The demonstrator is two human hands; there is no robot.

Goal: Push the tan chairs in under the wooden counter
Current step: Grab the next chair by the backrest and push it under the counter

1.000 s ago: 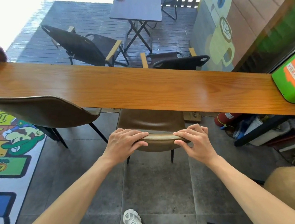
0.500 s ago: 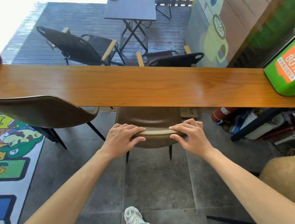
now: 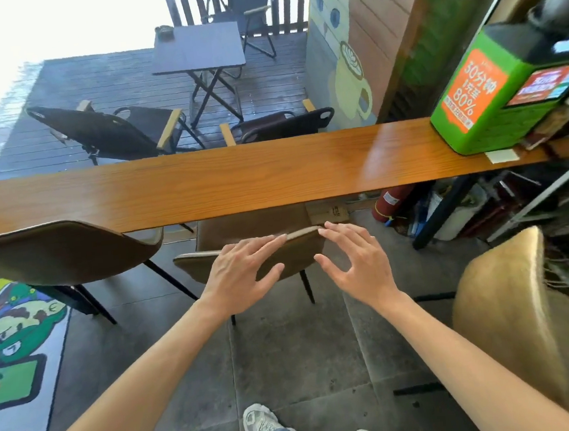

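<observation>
Reading "80%" on green box; open hands over tan chair.

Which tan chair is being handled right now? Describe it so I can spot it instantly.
Find the long wooden counter across the middle. Three chairs sit on its near side; the one meant is the middle brown-tan padded chair, its seat tucked beneath the counter. Only this one has the left hand and right hand at its backrest.

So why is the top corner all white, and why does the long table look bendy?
In the head view, daylight past the deck blows the upper left corner out to plain white; the wide lens bows the counter, which also carries a pale sheen near the green box; both hands look slightly smeared.
</observation>
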